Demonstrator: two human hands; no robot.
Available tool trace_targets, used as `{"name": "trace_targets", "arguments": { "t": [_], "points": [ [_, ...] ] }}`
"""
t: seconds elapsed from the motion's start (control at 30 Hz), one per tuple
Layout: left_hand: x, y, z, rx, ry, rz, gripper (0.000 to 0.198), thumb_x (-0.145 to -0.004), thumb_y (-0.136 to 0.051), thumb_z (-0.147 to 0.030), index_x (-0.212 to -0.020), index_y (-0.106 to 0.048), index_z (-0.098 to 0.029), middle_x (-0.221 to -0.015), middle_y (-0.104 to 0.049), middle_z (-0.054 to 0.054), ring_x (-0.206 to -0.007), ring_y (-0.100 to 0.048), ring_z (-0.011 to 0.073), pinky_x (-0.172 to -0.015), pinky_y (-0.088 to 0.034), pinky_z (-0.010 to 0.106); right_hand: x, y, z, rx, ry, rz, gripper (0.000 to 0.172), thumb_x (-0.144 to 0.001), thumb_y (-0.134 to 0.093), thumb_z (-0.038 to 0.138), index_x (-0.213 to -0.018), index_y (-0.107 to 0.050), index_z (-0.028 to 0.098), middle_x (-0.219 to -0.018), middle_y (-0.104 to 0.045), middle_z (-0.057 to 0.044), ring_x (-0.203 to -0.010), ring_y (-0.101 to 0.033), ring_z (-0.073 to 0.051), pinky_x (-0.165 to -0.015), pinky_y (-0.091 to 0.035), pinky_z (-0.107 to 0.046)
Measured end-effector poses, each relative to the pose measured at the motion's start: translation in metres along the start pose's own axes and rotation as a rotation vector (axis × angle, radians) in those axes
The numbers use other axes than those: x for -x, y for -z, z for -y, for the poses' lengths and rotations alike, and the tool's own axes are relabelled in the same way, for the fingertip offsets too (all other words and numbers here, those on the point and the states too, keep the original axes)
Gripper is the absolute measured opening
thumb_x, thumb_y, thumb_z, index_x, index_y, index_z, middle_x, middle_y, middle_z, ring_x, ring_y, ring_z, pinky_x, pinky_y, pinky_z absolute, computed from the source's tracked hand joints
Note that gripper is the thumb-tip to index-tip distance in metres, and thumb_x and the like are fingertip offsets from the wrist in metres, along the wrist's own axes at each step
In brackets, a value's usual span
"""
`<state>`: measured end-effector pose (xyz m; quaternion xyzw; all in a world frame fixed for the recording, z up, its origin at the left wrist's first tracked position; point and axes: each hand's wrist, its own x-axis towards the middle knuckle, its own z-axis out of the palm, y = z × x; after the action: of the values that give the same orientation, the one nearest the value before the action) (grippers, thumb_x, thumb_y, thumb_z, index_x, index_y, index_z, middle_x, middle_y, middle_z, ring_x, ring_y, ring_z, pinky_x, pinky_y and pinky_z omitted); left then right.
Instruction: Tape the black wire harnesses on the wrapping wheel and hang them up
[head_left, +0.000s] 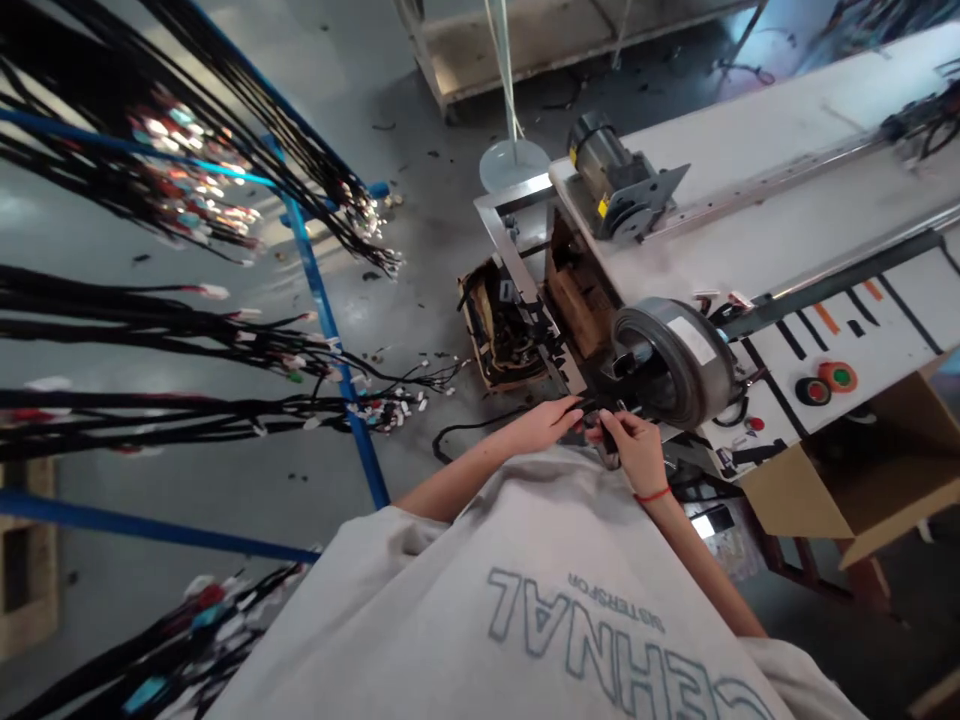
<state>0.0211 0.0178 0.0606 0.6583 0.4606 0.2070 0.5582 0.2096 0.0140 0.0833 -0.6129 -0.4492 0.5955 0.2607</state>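
Just in front of my shirt, my left hand (551,424) reaches in with its fingers pressed together around a dark strand. That strand seems to belong to the black cable (469,427), which loops out past my left forearm. My right hand (636,448), with a red band at its wrist, pinches a small dark piece close to the left fingertips. The exact shape of this piece is hidden by the fingers. Beside the right hand stands a large roll of dark tape (701,365) with a white label on its side.
Bundles of black wire harnesses (142,315) hang over a blue rack (319,285) at left. A long white bench (780,160) carries a motor (600,165) and red and green buttons (838,377). An open cardboard box (802,490) stands at right; a scrap box (480,350) lies ahead.
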Motion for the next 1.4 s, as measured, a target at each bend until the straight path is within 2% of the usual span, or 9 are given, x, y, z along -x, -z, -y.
{"name": "trace_targets", "arguments": {
  "t": [0.27, 0.4, 0.53, 0.7, 0.87, 1.0, 1.13, 1.27, 1.4],
  "points": [
    [0.015, -0.003, 0.005, -0.09, 0.122, -0.048, 0.031, -0.096, -0.041, -0.04, -0.102, -0.059, -0.015, -0.088, -0.068, 0.006, -0.078, -0.062, 0.0193, -0.074, -0.048, 0.029, -0.034, -0.006, -0.029, 0.158, 0.053, 0.01, 0.059, -0.067, -0.065, 0.074, -0.084, -0.065, 0.018, -0.086, -0.072, -0.011, -0.09, -0.066, -0.027, -0.081, -0.053, -0.038],
    [-0.005, 0.002, 0.012, 0.002, 0.236, 0.058, 0.046, -0.085, -0.056, -0.061, -0.075, -0.06, -0.016, -0.066, -0.062, 0.003, -0.063, -0.057, 0.0168, -0.064, -0.045, 0.027, -0.025, 0.012, -0.036, 0.092, 0.104, -0.093, 0.062, -0.077, -0.055, 0.074, -0.103, -0.063, 0.018, -0.099, -0.07, -0.011, -0.096, -0.065, -0.026, -0.083, -0.053, -0.04],
    [-0.032, 0.007, 0.021, 0.484, 0.422, 0.337, 0.068, -0.076, -0.049, -0.083, -0.056, -0.05, -0.018, -0.047, -0.045, -0.002, -0.041, -0.033, 0.0082, -0.046, -0.032, 0.025, -0.01, 0.043, -0.006, 0.286, 0.272, -0.155, 0.048, -0.089, -0.052, 0.06, -0.105, -0.064, 0.016, -0.088, -0.07, -0.009, -0.084, -0.066, -0.024, -0.081, -0.052, -0.038],
    [-0.039, 0.002, 0.032, 0.858, 0.492, 0.433, 0.07, -0.093, -0.03, -0.07, -0.079, -0.07, -0.014, -0.069, -0.068, 0.008, -0.04, -0.018, 0.007, -0.041, -0.023, 0.027, -0.048, 0.027, 0.055, 0.806, 0.558, 0.097, 0.033, -0.094, -0.048, 0.043, -0.103, -0.069, 0.019, -0.1, -0.072, -0.011, -0.096, -0.065, -0.026, -0.089, -0.048, -0.039],
    [-0.024, -0.007, 0.031, 0.779, 0.385, 0.189, 0.062, -0.103, -0.018, -0.04, -0.087, -0.071, -0.012, -0.081, -0.074, 0.009, -0.047, -0.039, 0.0103, -0.052, -0.036, 0.027, -0.119, -0.026, 0.065, 1.346, 0.148, 0.592, 0.022, -0.084, -0.061, 0.028, -0.066, -0.068, 0.018, -0.081, -0.071, -0.015, -0.087, -0.068, -0.03, -0.085, -0.048, -0.04],
    [-0.006, -0.009, 0.026, 0.387, 0.298, 0.078, 0.047, -0.101, -0.032, -0.035, -0.077, -0.066, -0.014, -0.074, -0.07, 0.005, -0.057, -0.052, 0.0129, -0.062, -0.042, 0.026, -0.148, -0.042, 0.048, 1.324, -0.078, 0.91, 0.023, -0.07, -0.074, 0.024, -0.05, -0.062, 0.02, -0.06, -0.065, -0.003, -0.064, -0.064, -0.02, -0.069, -0.05, -0.03],
    [0.007, -0.013, 0.023, 0.121, 0.21, -0.013, 0.037, -0.1, -0.038, -0.03, -0.079, -0.064, -0.014, -0.08, -0.07, 0.007, -0.069, -0.059, 0.0156, -0.071, -0.043, 0.026, -0.154, -0.034, 0.04, 0.975, -0.392, 0.858, 0.022, -0.061, -0.081, 0.028, -0.057, -0.061, 0.02, -0.051, -0.059, 0.004, -0.046, -0.052, -0.011, -0.047, -0.044, -0.022],
    [0.01, -0.02, 0.026, 0.082, 0.217, -0.042, 0.029, -0.099, -0.039, -0.03, -0.097, -0.063, -0.013, -0.086, -0.071, 0.008, -0.072, -0.064, 0.0174, -0.072, -0.045, 0.027, -0.15, -0.027, 0.045, 0.611, -0.564, 0.697, 0.031, -0.058, -0.085, 0.02, -0.078, -0.061, 0.018, -0.069, -0.069, -0.002, -0.06, -0.064, -0.014, -0.055, -0.052, -0.023],
    [0.008, -0.027, 0.031, 0.007, 0.21, -0.061, 0.027, -0.098, -0.042, -0.03, -0.108, -0.061, -0.013, -0.092, -0.072, 0.011, -0.08, -0.067, 0.0211, -0.074, -0.046, 0.029, -0.143, -0.029, 0.047, 0.553, -0.596, 0.56, 0.037, -0.058, -0.085, 0.01, -0.082, -0.057, 0.017, -0.069, -0.069, -0.005, -0.061, -0.067, -0.018, -0.055, -0.056, -0.027]
  ]
}}
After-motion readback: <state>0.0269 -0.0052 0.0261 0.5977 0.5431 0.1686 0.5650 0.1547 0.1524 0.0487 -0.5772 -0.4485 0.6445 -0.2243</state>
